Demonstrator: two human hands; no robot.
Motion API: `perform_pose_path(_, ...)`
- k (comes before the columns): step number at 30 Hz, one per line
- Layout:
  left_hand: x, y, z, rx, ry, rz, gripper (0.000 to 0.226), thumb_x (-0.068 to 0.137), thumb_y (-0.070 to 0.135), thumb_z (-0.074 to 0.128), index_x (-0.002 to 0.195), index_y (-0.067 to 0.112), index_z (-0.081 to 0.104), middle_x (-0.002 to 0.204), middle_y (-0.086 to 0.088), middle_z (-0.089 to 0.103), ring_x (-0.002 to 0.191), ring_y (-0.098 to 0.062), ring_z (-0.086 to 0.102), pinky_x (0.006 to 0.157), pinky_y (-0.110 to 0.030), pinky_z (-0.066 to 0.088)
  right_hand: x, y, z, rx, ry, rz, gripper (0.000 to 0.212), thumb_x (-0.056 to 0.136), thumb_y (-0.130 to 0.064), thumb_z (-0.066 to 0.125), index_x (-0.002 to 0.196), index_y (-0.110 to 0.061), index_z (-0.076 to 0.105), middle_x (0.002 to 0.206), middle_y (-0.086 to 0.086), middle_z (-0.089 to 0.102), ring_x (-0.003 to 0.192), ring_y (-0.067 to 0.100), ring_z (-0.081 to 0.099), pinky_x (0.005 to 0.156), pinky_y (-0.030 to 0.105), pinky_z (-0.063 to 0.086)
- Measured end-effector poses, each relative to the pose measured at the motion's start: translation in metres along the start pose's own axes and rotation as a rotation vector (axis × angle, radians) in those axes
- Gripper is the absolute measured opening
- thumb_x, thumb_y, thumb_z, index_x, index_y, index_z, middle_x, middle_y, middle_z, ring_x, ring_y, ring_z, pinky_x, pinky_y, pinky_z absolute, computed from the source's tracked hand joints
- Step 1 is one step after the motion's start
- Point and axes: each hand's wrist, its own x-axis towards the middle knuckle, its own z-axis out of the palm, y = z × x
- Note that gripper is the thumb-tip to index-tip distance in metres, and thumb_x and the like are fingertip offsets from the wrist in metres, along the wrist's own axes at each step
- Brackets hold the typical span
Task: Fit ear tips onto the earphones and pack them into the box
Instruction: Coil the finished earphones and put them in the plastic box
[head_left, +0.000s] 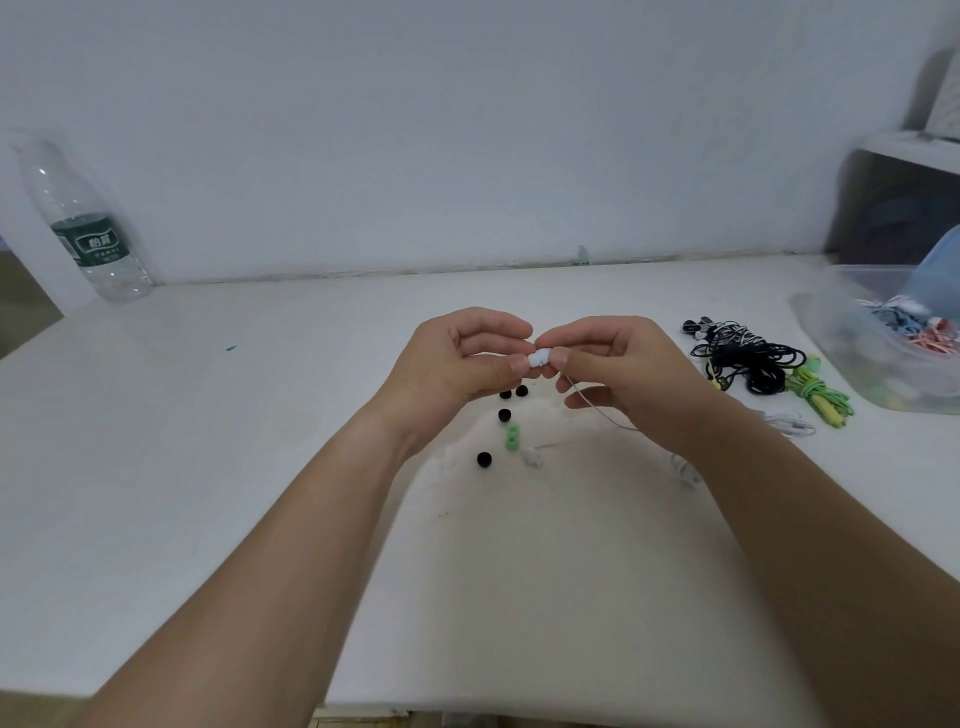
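Above the tabletop's (208, 467) middle, left hand (457, 364) pinches a soft white silicone ear tip (535, 359); right hand (623, 369) pinches the white earbud (545, 356). Tiny, squashy, probably slippery: grip the rim.

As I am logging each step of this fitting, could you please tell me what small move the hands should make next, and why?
Probably press the small white ear tip fully onto the white earbud. The left hand and right hand pinch the two together, thin grey cable trailing from the right; whether the tip is seated cannot be told.
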Motion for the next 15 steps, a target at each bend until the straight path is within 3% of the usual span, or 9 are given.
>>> perform_pose_path(15,0.0002,-0.0015,0.001,-0.017,0.01,-0.011,0.023,0.085,0.001,0.074,0.105,0.012,0.069,0.101,-0.011,0.077,0.102,-0.034,0.072,0.093,-0.038,0.057,0.0001,0.0023,-0.0003,-0.051,0.027,-0.057,0.007,0.089,-0.01,0.072,0.095,-0.014,0.075,0.088,0.011,0.074,0.072,0.016,0.063,0.07,0.034,0.057)
